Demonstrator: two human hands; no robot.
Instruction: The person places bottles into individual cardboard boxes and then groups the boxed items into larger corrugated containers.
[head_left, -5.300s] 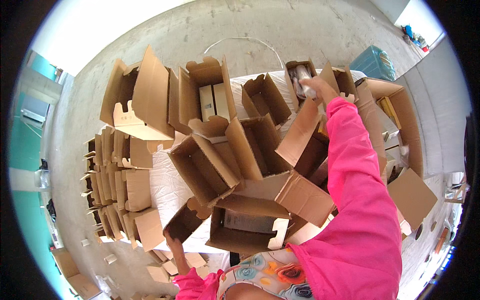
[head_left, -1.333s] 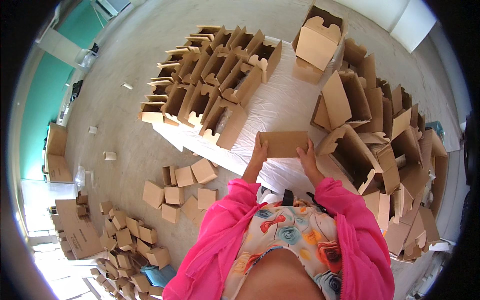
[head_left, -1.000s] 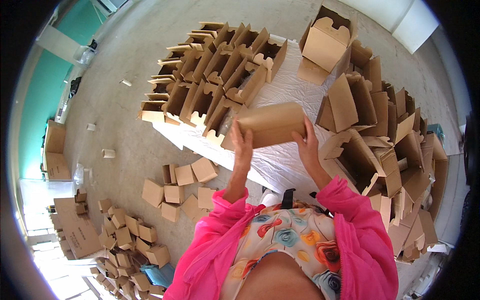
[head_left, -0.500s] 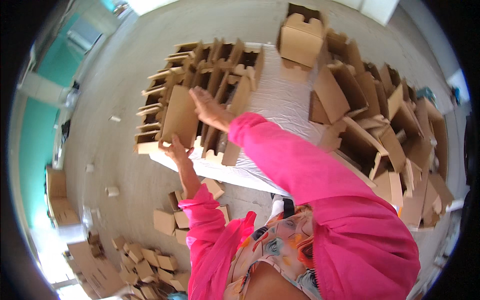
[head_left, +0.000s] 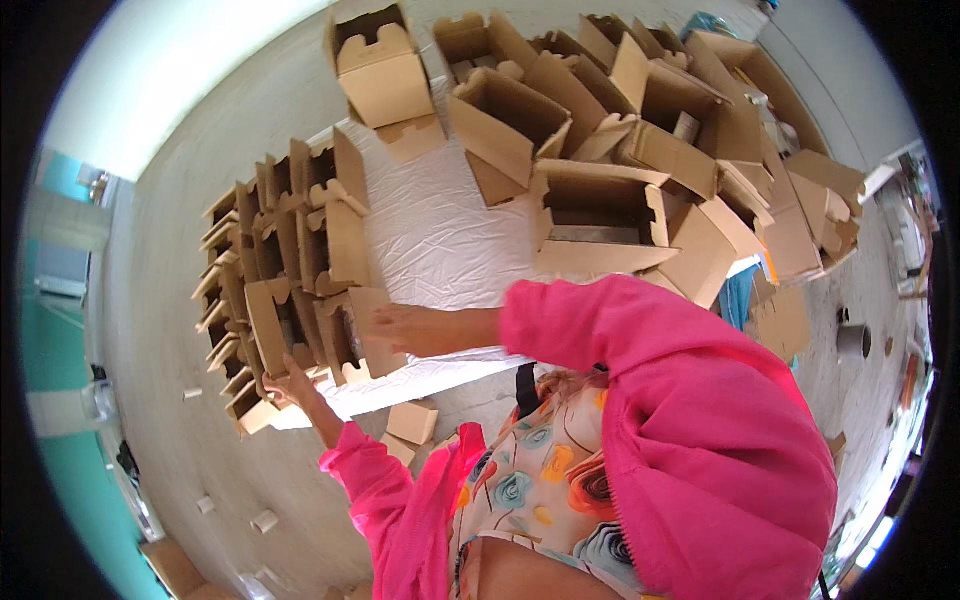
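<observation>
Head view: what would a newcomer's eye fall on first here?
Probably the vivid pink sleeves, in the lower half. Next, the packed rows of open cardboard boxes at left, with the left hand at their near end. Then the jumbled boxes at upper right, across the white sheet.

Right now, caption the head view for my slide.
Left hand and right hand at rows of open cardboard boxes on a white covering, a looser jumble of boxes farther right.
</observation>
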